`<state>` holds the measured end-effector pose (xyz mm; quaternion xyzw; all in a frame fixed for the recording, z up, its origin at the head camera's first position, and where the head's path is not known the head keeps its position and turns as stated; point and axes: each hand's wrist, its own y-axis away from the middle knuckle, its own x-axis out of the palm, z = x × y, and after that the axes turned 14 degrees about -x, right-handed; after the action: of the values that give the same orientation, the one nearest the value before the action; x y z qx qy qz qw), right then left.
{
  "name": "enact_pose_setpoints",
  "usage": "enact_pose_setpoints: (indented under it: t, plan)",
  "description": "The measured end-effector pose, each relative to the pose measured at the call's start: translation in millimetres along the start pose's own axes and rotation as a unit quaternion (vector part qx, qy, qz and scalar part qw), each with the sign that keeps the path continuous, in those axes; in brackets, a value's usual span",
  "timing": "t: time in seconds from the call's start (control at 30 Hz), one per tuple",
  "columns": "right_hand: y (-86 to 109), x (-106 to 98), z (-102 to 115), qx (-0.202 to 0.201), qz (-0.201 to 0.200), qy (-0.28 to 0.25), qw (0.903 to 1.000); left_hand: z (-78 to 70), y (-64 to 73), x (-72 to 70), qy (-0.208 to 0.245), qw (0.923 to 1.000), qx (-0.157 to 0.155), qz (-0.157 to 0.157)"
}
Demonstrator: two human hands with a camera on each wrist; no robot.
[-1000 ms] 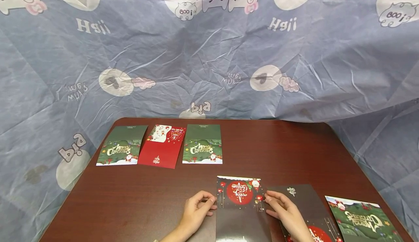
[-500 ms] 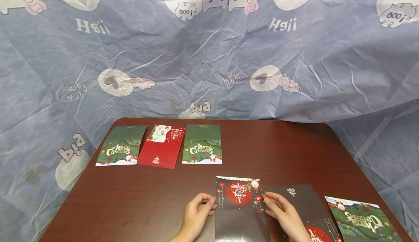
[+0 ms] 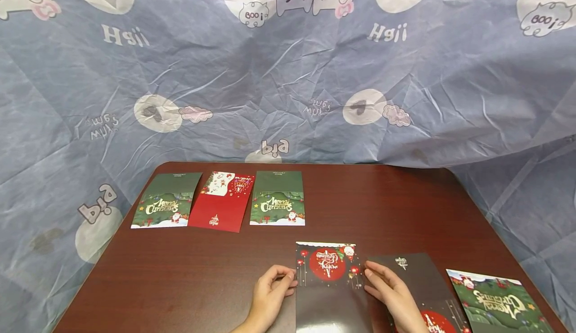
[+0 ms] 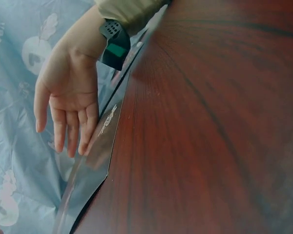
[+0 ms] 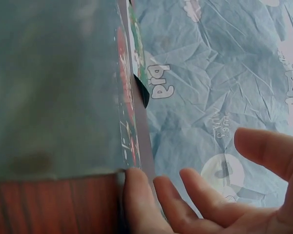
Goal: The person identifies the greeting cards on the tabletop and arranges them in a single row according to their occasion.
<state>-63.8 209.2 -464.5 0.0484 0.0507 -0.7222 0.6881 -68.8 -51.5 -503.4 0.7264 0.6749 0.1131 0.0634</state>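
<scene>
- Glossy dark Christmas card (image 3: 327, 285), bottom centre of the head view, looks thin, light, slippery and easily creased.
- Left hand (image 3: 270, 295) pinches its left edge.
- Right hand (image 3: 390, 293) touches its right edge with relaxed fingers; the edges look best to hold.

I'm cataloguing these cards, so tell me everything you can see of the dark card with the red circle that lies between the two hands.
The dark glossy card with the red circle lies flat on the reddish-brown wooden table, near its front edge. It looks like coated paper and reflects light. Its far end bears a red disc with white script, small red ornaments and a white upper border; the near part is plain and dark. The left hand touches its left edge, the right hand its right edge. It appears to overlap another dark card on the right.
</scene>
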Motion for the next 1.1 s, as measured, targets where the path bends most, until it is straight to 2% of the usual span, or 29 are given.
enact_pose_setpoints:
  t: [0.23,0.33,0.47,0.57,0.73,0.9,1.0,1.1]
  plan:
    - [-0.1,-2,-3,-0.013,-0.013,-0.025,0.9995,0.0,-1.0,0.1,0.009,1.0000,0.002,0.003]
    - [0.2,-1,-5,-0.025,-0.018,-0.004,0.9995,0.5,-2.5,-0.2,0.006,1.0000,0.001,0.006]
    - [0.9,1,-5,-0.022,-0.025,0.031,0.9990,1.0,-2.6,0.0,0.004,1.0000,0.002,0.006]
    - [1.3,1,-5,-0.018,-0.030,0.038,0.9987,0.6,-1.2,0.4,0.006,1.0000,0.004,0.005]
    - [0.4,1,-2,-0.019,-0.042,0.044,0.9980,1.4,-1.4,-0.3,0.006,0.9997,0.024,-0.007]
    - [-1.6,-1,2,-0.008,-0.056,0.041,0.9975,1.6,-2.1,0.1,-0.036,0.9985,0.036,-0.022]
    - [-3.2,-1,3,-0.023,-0.066,0.032,0.9970,-7.1,2.5,2.0,-0.071,0.9957,0.058,-0.012]
    - [-5.1,0,3,-0.040,-0.078,0.026,0.9958,-18.7,8.3,4.0,-0.085,0.9934,0.077,-0.005]
